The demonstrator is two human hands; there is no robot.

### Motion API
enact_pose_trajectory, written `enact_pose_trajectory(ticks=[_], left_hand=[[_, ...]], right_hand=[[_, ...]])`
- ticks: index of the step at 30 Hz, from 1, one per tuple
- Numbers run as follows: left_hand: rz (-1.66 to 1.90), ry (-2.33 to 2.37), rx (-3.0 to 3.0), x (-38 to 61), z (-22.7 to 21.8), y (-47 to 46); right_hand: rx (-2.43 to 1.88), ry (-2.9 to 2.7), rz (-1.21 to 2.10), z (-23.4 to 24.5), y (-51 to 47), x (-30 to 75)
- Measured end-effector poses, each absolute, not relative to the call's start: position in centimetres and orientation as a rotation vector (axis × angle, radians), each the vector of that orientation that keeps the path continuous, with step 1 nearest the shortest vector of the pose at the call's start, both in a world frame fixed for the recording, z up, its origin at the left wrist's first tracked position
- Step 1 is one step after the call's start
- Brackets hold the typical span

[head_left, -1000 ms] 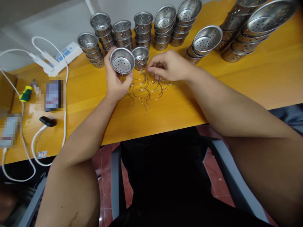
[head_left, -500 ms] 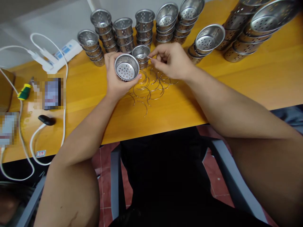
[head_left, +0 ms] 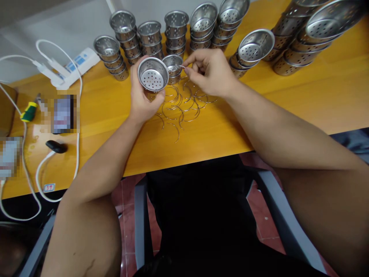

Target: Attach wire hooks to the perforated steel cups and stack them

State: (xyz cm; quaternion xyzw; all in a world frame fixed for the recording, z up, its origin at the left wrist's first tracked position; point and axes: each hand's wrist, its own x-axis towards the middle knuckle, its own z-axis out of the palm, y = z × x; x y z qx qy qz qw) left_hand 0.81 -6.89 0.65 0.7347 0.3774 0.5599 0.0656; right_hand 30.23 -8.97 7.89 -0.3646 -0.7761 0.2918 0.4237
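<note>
One cup (head_left: 153,75) sits in the left hand (head_left: 140,100), open end up and tipped toward the person, above the table (head_left: 213,132); the fingers wrap its far left side, the thumb closed in along the near side. The right hand (head_left: 212,72) pinches one wire (head_left: 182,67) between thumb and forefinger, the other fingers curled under, wrist level with the cup and forearm slanting in from the right. Below lie more curved wires (head_left: 181,114), too tangled for me to count, one of them apart toward the table's edge. I make it ten stacks of cups: six in the back row (head_left: 176,30), one short stack (head_left: 173,71) between the hands, one (head_left: 254,48) beyond the right wrist, two (head_left: 302,57) farther right. Off left is one screwdriver (head_left: 29,112).
</note>
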Motion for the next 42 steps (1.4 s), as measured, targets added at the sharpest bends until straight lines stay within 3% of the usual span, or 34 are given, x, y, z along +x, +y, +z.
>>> enact_pose_trajectory(ticks=[18,28,42], left_hand=[[1.498,1.034,2.025,0.7,0.5,-7.0],[1.420,1.004,2.062,2.3,0.2,-8.1],[1.376,1.039,2.155,2.0,0.9,-9.0]], right_hand=[[-0.808,-1.867,0.728,9.3,-11.2,28.8],[-1.119,-2.006,0.670,9.4,-12.6,27.2],[-1.094,-1.951,0.601,7.8,-12.8,25.2]])
